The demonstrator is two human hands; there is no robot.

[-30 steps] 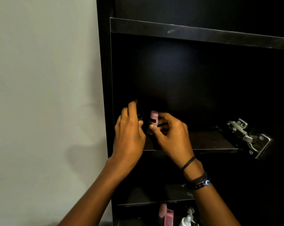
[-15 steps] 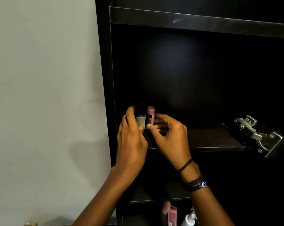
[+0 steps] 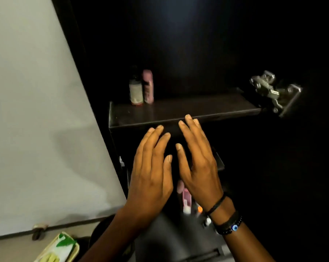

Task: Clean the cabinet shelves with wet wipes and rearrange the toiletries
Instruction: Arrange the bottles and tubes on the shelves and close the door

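Note:
A dark bottle with a pale label (image 3: 135,89) and a pink bottle (image 3: 147,86) stand upright side by side at the back left of a dark cabinet shelf (image 3: 178,112). My left hand (image 3: 150,167) and my right hand (image 3: 197,157) hover below and in front of that shelf, fingers straight and spread, holding nothing. Both are apart from the bottles. A pink toiletry container (image 3: 186,201) and other small bottles sit lower in the cabinet, partly hidden behind my right hand and wrist.
A metal door hinge (image 3: 271,91) sticks out at the shelf's right end. A green and white wet wipes pack (image 3: 61,248) lies on the floor at the lower left. A pale wall (image 3: 37,110) borders the cabinet's left side.
Both hands have let go of the dark and pink bottles and pulled back down and away from the shelf. The view has tilted downward, and the bottles stand on their own.

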